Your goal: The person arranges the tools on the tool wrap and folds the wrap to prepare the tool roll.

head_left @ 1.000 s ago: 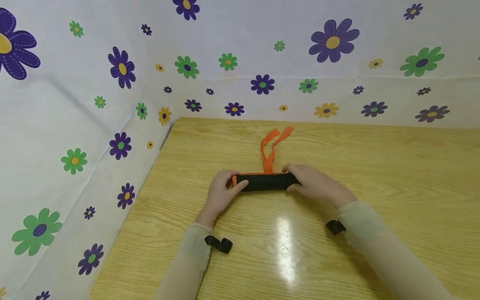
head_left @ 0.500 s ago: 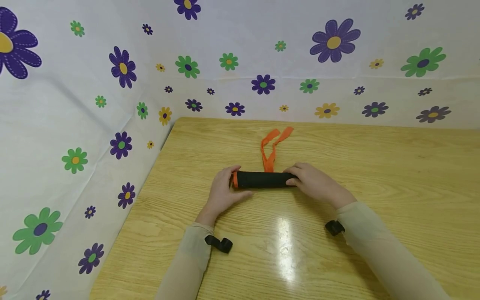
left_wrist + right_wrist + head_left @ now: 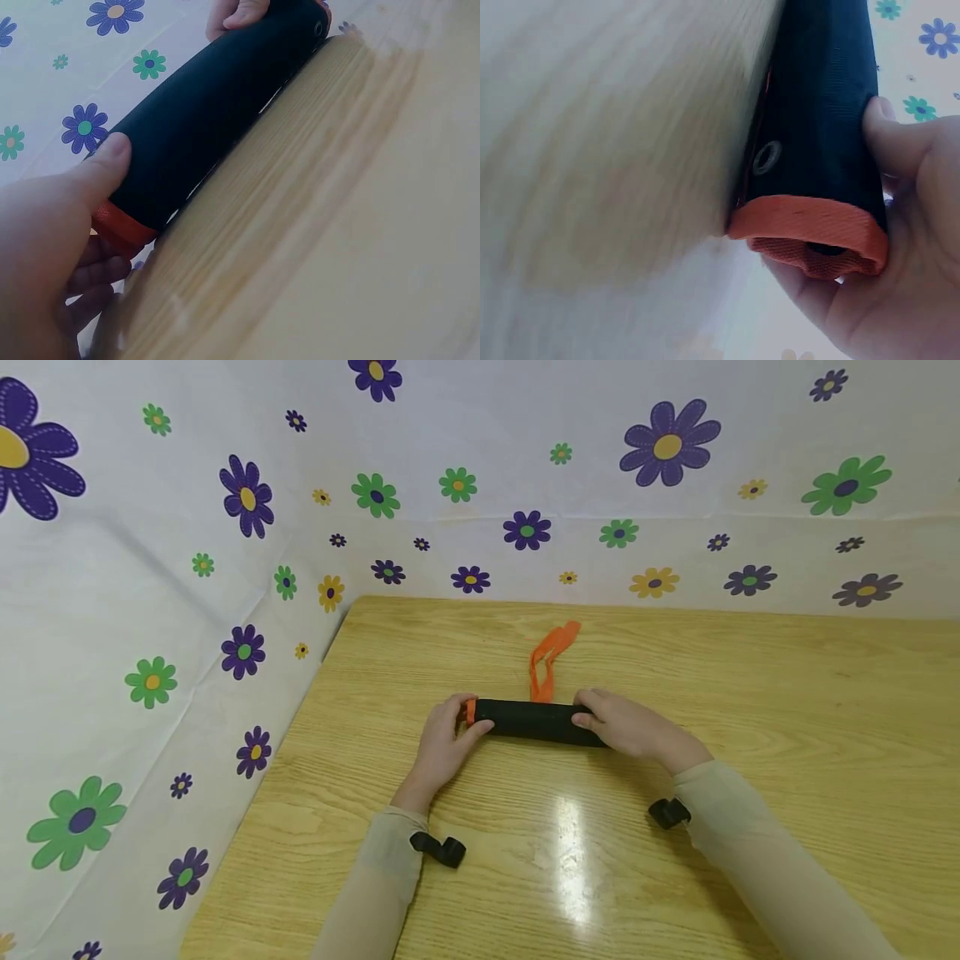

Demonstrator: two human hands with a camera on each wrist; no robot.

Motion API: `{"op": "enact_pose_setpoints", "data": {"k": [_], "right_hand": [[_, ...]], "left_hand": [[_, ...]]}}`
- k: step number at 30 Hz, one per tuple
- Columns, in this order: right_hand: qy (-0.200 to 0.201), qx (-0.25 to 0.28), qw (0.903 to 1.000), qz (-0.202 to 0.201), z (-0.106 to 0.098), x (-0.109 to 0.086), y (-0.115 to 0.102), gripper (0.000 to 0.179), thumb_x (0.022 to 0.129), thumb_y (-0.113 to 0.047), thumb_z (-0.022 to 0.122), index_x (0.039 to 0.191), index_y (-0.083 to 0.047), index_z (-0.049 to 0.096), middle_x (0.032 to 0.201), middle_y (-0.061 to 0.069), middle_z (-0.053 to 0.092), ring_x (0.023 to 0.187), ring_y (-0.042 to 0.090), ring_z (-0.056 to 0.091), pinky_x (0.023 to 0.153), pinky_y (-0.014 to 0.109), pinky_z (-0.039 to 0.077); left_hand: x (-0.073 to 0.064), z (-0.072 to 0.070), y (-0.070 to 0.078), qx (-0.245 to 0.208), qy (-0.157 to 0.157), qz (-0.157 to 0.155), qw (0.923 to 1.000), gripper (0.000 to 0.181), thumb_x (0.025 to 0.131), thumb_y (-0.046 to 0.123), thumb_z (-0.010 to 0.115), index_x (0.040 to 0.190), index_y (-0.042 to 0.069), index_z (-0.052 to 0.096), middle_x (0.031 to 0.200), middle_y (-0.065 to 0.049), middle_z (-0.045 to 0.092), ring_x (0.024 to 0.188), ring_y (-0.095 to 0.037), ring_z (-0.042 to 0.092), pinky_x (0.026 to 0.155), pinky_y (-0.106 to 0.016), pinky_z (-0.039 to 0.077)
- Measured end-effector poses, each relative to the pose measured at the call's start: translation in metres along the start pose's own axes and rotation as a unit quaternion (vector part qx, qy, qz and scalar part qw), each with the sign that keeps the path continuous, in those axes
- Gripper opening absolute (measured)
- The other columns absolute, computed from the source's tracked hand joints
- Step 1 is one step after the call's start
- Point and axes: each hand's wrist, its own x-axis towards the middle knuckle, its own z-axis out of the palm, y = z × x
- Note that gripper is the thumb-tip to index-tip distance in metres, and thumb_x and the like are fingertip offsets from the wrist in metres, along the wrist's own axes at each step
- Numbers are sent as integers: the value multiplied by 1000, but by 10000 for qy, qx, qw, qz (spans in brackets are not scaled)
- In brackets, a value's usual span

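A black fabric roll [image 3: 528, 720] with orange edging lies across the wooden table. An orange tie strap [image 3: 551, 656] runs from its far side toward the back of the table. My left hand [image 3: 442, 745] grips the left end, its thumb on top and its fingers behind the orange edge. At the opposite end my right hand [image 3: 637, 727] holds the roll, thumb on the near side and fingers over the far side. The right wrist view shows an orange-trimmed open end [image 3: 810, 232] and a metal eyelet [image 3: 766, 157] in the black cloth.
The wooden table [image 3: 420, 643] reaches back to a white flower-printed cloth [image 3: 480, 452], which also hangs along the left side. Black bands [image 3: 438, 849] with small protruding pieces sit at both wrists.
My left thumb lifted off the roll and has come back onto it. The roll has turned, its right end now nearer to me. The orange strap's tails have drawn together.
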Motion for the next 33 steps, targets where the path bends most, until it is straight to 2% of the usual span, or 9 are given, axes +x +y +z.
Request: {"op": "enact_pose_setpoints", "data": {"k": [3, 6, 8, 10, 12, 15, 21, 28, 33], "right_hand": [[71, -85, 9999, -1, 1, -2, 1, 27, 104, -23, 42, 111, -2, 58, 99, 10, 51, 84, 24, 47, 74, 39, 42], [190, -333, 9992, 85, 1, -3, 2, 35, 104, -24, 41, 121, 1, 59, 105, 13, 54, 93, 29, 51, 82, 45, 44], [215, -430, 9987, 157, 2, -3, 3, 38, 104, -26, 41, 124, 1, 59, 106, 14, 57, 97, 32, 53, 86, 49, 44], [309, -487, 9982, 170, 3, -1, 4, 38, 104, -27, 42, 122, 0, 61, 108, 14, 58, 100, 33, 55, 88, 50, 44], [435, -504, 9977, 130, 4, 0, 6, 36, 103, -27, 44, 118, 0, 63, 106, 14, 60, 98, 32, 56, 88, 49, 46], [571, -544, 9968, 98, 5, 2, 9, 33, 102, -26, 46, 112, -1, 65, 103, 12, 61, 95, 29, 57, 85, 46, 48], [535, -530, 9969, 215, 6, 4, 11, 35, 103, -28, 46, 113, -2, 66, 104, 11, 61, 96, 29, 58, 86, 46, 48], [783, -521, 9953, 220, 3, -5, 11, 41, 104, -29, 41, 122, 2, 61, 117, 19, 59, 112, 38, 52, 96, 53, 41], [978, -427, 9941, 187, -3, -19, 14, 47, 104, -32, 40, 125, 5, 58, 123, 22, 57, 118, 42, 48, 100, 55, 37]], "left_hand": [[2, 1, -1, 137, 29, 146, 9998, 31, 91, 37, 65, 105, 10, 62, 87, -4, 57, 82, -19, 48, 76, -35, 38], [3, 1, -2, 306, 49, 137, 9994, 30, 93, 39, 61, 97, 10, 64, 83, -4, 57, 80, -19, 49, 75, -35, 39], [2, 2, -2, 372, 57, 37, 9993, 34, 94, 40, 60, 103, 8, 66, 92, -5, 62, 88, -20, 52, 79, -36, 41], [1, 2, -2, 375, 72, -134, 9992, 42, 94, 41, 60, 118, 7, 64, 107, -6, 62, 100, -21, 53, 88, -38, 42], [1, 2, -3, 292, 95, -253, 9992, 48, 94, 40, 61, 127, 6, 59, 113, -8, 59, 105, -22, 51, 91, -40, 41], [1, 1, -2, 184, 132, -263, 9994, 51, 93, 38, 62, 132, 6, 54, 120, -10, 57, 111, -24, 49, 96, -41, 39], [1, 1, -3, 248, 121, -240, 9993, 48, 95, 41, 57, 130, 8, 56, 126, -10, 57, 119, -27, 45, 101, -43, 36], [1, 3, -7, -289, 313, -223, 9988, 41, 99, 31, 53, 129, 3, 55, 118, -11, 58, 109, -24, 52, 95, -39, 41], [0, 2, -8, -361, 462, -230, 9980, 37, 100, 30, 52, 126, 4, 58, 115, -10, 59, 103, -23, 52, 91, -38, 43]]}}
